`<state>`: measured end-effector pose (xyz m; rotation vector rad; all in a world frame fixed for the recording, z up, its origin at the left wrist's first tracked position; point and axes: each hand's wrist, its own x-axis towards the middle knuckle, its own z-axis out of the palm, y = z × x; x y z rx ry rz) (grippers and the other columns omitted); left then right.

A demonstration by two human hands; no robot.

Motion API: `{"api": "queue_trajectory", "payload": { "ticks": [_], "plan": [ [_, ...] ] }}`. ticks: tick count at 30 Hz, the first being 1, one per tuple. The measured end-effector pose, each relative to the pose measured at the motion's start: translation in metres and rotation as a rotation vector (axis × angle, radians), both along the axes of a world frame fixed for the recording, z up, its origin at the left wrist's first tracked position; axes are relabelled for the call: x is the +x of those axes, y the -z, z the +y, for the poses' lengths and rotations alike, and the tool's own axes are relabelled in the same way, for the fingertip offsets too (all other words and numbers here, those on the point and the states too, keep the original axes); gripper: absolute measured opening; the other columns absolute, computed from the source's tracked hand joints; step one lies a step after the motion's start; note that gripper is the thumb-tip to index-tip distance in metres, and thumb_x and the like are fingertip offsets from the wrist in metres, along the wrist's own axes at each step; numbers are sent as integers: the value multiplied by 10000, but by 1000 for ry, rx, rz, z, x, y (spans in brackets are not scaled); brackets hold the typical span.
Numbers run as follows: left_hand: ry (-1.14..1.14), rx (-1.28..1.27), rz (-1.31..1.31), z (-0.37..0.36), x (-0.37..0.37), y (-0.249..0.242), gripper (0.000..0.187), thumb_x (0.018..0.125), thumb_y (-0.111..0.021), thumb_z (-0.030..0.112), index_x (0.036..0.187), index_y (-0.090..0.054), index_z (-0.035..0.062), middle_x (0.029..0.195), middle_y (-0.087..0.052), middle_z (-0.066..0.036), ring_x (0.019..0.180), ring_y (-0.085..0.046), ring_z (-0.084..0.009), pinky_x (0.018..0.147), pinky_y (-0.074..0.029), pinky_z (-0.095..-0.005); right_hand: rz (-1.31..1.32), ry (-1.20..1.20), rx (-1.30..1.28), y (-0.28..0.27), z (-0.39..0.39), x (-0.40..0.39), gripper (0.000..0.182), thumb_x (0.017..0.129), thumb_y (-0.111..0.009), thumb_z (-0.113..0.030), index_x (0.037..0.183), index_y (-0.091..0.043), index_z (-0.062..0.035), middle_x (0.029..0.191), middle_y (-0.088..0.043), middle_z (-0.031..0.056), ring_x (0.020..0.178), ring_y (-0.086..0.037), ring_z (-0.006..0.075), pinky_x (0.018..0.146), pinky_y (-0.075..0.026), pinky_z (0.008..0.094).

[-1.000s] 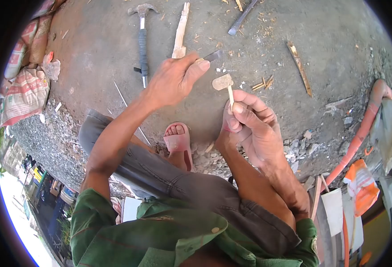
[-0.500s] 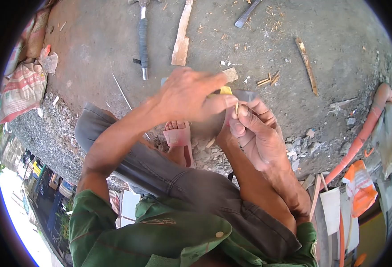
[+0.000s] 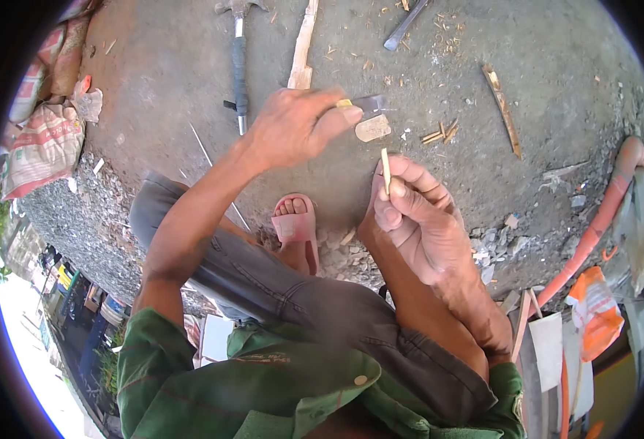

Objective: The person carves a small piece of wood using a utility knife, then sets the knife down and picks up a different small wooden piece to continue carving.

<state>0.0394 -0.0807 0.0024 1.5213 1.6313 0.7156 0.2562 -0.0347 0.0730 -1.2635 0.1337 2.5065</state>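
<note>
Looking down in the head view, held a knife (image 3: 370, 103) in the left hand (image 3: 292, 132), palm down, fingers closed around a mostly hidden handle and thumb laid forward near a bit of yellow (image 3: 344, 103) — probably for firm control of the slightly blurred blade, pointed rightward. Pinched a small wooden stick (image 3: 386, 172) between thumb and fingers of the right hand (image 3: 423, 212), nearly upright, with the other fingers curled loosely; likely gripped so by the lower part to leave the upper end bare and in plain sight. Had the blade well apart from the stick, with a flat pale piece (image 3: 373, 128) just beside the blade in the picture; could not tell any contact there. Had laid about on the ground (image 3: 161, 88) a little heap of short sticks (image 3: 441, 133), a longer split stick (image 3: 502, 110) farther right, a hammer (image 3: 240, 69), a rough length of wood (image 3: 304, 44) and a flat metal tool (image 3: 407, 25) beyond the hands, plus a thin rod (image 3: 201, 144) near the left knee (image 3: 155, 194) — apparently spread around the edges to leave room between the hands and the pink sandal (image 3: 292, 230).
</note>
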Motion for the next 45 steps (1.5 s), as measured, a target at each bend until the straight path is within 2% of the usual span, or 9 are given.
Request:
{"api": "queue_trajectory", "payload": {
  "ticks": [4,8,14,18,22,26,32,35,45],
  "plan": [
    [164,74,-130,-1,11,-16,371,920,-547,364,829,-536,4,611,-474,-143,535,-498,-351,488,-399,-411,16,61,-5,5,0,1,270,899,-598,0,1169,-606,-12,895,-612,62,768,-538,117,686,-452,234],
    [213,60,-79,-7,27,-21,365,825,-654,400,828,-603,39,631,-591,-135,520,-581,-307,456,-421,-403,41,21,0,8,-1,5,279,894,-611,-9,1173,-614,-22,911,-621,43,801,-543,105,716,-457,227],
    [71,-3,0,3,0,6,395,910,-551,390,810,-517,9,648,-496,-157,558,-528,-344,505,-416,-408,27,-55,-36,-1,-6,6,277,908,-597,-25,1185,-608,-19,936,-620,20,816,-548,90,723,-458,220],
    [154,33,-149,-1,6,-18,401,915,-548,394,789,-506,16,620,-454,-133,525,-477,-328,492,-400,-399,43,72,-8,4,2,1,284,895,-599,10,1178,-604,-13,917,-610,60,772,-544,123,679,-455,244],
    [258,65,-50,-4,18,-23,386,891,-603,401,786,-551,34,625,-568,-144,524,-570,-342,480,-440,-408,-85,-24,74,4,-4,1,247,875,-636,5,1120,-643,-23,883,-635,13,768,-561,84,702,-460,222],
    [45,-45,85,4,-2,-3,361,922,-571,381,793,-576,44,642,-586,-142,539,-589,-336,511,-469,-425,21,-53,150,4,-6,3,241,903,-591,21,1142,-609,6,944,-636,62,794,-573,118,711,-482,229],
    [279,42,29,-2,19,-26,360,900,-590,391,794,-580,47,643,-592,-132,549,-591,-332,498,-455,-412,-282,-132,217,-4,-2,-7,160,838,-689,-28,994,-656,-23,828,-623,-6,713,-531,67,686,-426,217],
    [206,47,12,-7,21,-12,386,919,-554,381,770,-506,28,602,-468,-142,515,-501,-329,477,-408,-397,-282,-140,269,2,-7,-1,159,840,-678,-27,996,-648,-17,854,-629,2,722,-527,65,681,-416,216],
    [216,64,-21,-11,28,-18,366,868,-604,401,820,-578,39,617,-552,-137,537,-560,-334,485,-436,-402,-314,-134,294,-2,-6,-7,189,850,-619,24,1039,-618,24,837,-611,20,715,-520,76,678,-420,226]
  ]
}}
